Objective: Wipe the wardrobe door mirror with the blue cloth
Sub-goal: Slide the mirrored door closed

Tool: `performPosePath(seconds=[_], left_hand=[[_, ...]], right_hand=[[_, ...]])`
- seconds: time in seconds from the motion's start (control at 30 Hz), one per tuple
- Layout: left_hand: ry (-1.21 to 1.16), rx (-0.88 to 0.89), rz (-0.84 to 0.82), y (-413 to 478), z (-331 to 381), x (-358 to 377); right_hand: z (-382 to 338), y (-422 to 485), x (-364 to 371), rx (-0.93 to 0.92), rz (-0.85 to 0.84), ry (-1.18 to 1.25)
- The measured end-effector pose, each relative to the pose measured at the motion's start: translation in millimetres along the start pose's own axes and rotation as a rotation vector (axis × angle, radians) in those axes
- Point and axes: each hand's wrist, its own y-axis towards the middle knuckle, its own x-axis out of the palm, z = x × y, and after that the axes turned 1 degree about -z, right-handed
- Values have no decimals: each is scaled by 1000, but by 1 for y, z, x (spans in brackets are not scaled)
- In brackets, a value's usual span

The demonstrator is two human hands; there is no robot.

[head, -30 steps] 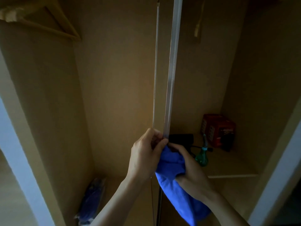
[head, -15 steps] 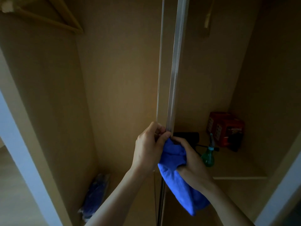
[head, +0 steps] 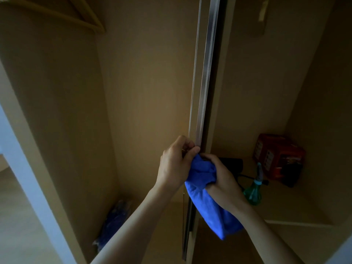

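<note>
The wardrobe door stands edge-on in the middle of the view, and its metal edge strip (head: 204,82) runs from top to bottom. The mirror face cannot be made out from this angle. My left hand (head: 175,164) curls around the door edge at waist height, with its thumb against the top of the blue cloth (head: 207,202). My right hand (head: 222,180) grips the bunched cloth from the right and holds it against the edge strip. The rest of the cloth hangs down below my right wrist.
Right of the door, a shelf (head: 295,210) holds a red box (head: 278,159), a green spray bottle (head: 253,193) and a black device (head: 231,162) with a cable. A blue bag (head: 114,223) lies on the wardrobe floor at the left. A wooden hanger (head: 82,18) hangs top left.
The view has shifted a little, so the door edge and shelf sit further right. Both hands stay at the same spot on the door edge, still on the cloth.
</note>
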Motion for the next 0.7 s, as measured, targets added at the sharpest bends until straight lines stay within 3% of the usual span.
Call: performPosePath(seconds=[0.7], left_hand=[[75,0,43,36,-20,17]], right_hand=[[5,39,-4,-14,-17,62]])
